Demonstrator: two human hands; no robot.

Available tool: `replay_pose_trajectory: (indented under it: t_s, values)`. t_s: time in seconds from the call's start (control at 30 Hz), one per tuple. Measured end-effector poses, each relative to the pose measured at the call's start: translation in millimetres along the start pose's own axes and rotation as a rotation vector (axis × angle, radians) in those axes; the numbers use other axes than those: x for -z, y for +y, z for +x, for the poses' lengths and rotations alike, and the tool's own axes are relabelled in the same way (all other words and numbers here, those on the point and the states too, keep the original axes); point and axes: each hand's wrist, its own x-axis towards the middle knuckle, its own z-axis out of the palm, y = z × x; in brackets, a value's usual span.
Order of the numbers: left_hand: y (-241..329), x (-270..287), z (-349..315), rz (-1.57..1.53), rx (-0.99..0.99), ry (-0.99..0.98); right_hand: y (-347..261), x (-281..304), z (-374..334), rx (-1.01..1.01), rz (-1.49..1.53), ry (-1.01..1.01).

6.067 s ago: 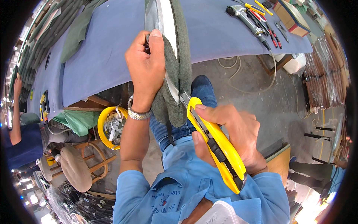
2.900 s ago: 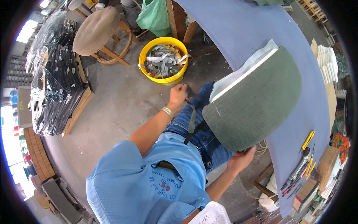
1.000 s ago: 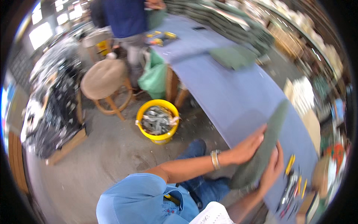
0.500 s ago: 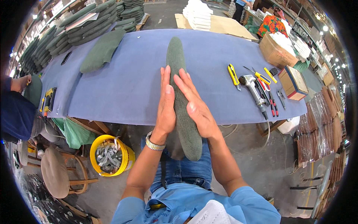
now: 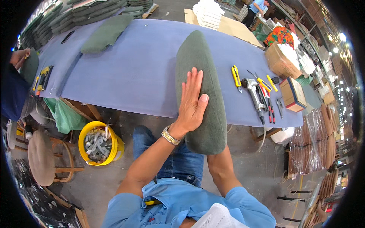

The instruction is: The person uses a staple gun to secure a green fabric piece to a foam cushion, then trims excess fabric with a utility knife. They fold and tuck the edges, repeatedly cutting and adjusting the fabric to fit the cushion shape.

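A long dark green fabric-covered cushion (image 5: 209,114) stands tilted over the near edge of the table, its broad face partly turned up toward me. My left hand (image 5: 192,108) lies flat against that face, fingers stretched out and thumb apart. My right forearm (image 5: 221,167) goes up behind the cushion's lower end; the right hand and its fingers are hidden there. On the blue padded table (image 5: 129,72), right of the cushion, lie a yellow utility knife (image 5: 236,77) and a grey air-powered tool (image 5: 254,95) with a hose.
Pliers (image 5: 272,110) and a small box (image 5: 292,94) sit at the table's right end. Another green cushion (image 5: 104,36) lies at far left, before stacked cushions (image 5: 99,13). A yellow bucket (image 5: 121,146) of scraps and a round stool (image 5: 41,157) stand lower left. Another person's hand (image 5: 19,57) shows at left.
The cushion has turned from edge-on to showing its broad face. My left hand now lies over that face, and my right hand has gone out of sight behind it. The view has shifted slightly.
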Motion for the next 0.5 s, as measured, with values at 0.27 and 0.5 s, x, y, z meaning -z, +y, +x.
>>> replay_pose_trajectory:
  t_s: [0.27,0.5]
  values:
    - [-24,12,-27,-0.042,0.125,-0.039,7,25,-33,-0.097,0.060,0.025]
    - [-26,19,-44,-0.203,0.200,-0.037,-5,-11,-44,0.034,0.018,0.141]
